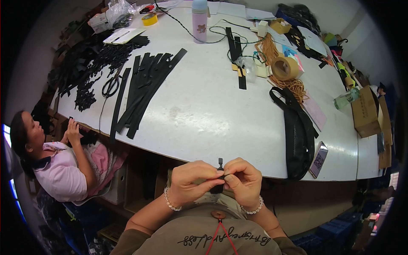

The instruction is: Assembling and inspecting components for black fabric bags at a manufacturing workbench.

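Observation:
Just off the table's front edge, my left hand (194,176) and my right hand (243,180) meet in front of my body. Both are closed, thumb against fingers, on one small black piece (220,163) with a narrow tip pointing up. It may be a plastic fitting, but its kind is too small to tell. A darker part of it hangs below the fingertips, partly hidden by them. Nearest to my hands on the table is a black bag (296,131) lying to the right. Long black strips (146,91) lie fanned out to the left.
Scissors (111,86) lie beside a heap of small black parts (108,57). A bottle (199,23) stands at the back. Right of it are tan cord (293,88), a tape roll (285,69), a phone (318,160) and a cardboard box (367,111). A co-worker (63,170) sits at the left.

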A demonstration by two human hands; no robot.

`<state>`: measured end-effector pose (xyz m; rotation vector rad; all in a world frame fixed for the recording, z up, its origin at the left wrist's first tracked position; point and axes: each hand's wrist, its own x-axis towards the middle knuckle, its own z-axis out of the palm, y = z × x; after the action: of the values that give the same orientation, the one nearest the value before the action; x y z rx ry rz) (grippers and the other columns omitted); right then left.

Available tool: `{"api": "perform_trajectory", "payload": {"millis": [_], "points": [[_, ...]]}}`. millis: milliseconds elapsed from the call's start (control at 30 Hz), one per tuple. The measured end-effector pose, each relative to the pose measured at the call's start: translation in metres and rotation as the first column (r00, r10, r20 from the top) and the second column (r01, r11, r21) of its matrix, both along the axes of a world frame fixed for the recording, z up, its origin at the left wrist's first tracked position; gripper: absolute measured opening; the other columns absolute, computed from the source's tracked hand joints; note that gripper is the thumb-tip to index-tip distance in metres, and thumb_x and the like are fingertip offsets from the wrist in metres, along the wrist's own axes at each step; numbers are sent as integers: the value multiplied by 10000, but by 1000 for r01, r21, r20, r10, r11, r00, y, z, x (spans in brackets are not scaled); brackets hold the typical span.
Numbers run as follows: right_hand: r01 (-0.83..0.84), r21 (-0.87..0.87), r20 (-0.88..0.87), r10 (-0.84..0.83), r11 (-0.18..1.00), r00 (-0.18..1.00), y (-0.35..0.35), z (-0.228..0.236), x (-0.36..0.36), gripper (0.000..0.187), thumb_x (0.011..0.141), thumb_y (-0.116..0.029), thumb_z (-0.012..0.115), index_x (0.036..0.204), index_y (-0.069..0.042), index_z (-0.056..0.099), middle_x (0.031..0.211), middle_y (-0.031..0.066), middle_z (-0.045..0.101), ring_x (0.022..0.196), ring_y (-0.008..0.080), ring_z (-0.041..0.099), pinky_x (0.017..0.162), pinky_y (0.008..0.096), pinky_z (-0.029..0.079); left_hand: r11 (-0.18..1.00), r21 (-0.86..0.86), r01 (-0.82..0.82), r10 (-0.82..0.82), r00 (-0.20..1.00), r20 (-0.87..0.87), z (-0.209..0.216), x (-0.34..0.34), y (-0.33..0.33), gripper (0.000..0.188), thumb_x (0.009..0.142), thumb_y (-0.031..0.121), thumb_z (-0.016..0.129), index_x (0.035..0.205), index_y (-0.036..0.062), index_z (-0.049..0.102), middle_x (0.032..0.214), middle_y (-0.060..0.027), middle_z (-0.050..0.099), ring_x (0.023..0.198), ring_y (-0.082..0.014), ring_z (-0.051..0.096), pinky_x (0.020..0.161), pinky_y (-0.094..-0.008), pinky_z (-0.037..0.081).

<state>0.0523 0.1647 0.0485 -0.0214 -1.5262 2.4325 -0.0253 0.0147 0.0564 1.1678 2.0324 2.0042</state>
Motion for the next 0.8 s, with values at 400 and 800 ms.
{"api": "perform_trajectory", "payload": {"millis": [400,800], "points": [[-89,356,-38,110,930,993,23,-9,-1,87,825,33,639,912,19,641,930,103,622,823,155,589,735,258,474,1000,8,-3,4,981,-193,-6,-8,0,201,660,50,819,818,44,694,745,-59,668,669,-180,648,597,-265,501],[-58,424,-50,87,904,995,25,-6,1,111,803,38,658,913,22,653,878,109,654,783,167,629,705,256,495,998,30,52,-49,994,-95,-10,-8,0,223,661,61,826,840,33,697,773,-70,680,682,-179,655,603,-265,510]]}}
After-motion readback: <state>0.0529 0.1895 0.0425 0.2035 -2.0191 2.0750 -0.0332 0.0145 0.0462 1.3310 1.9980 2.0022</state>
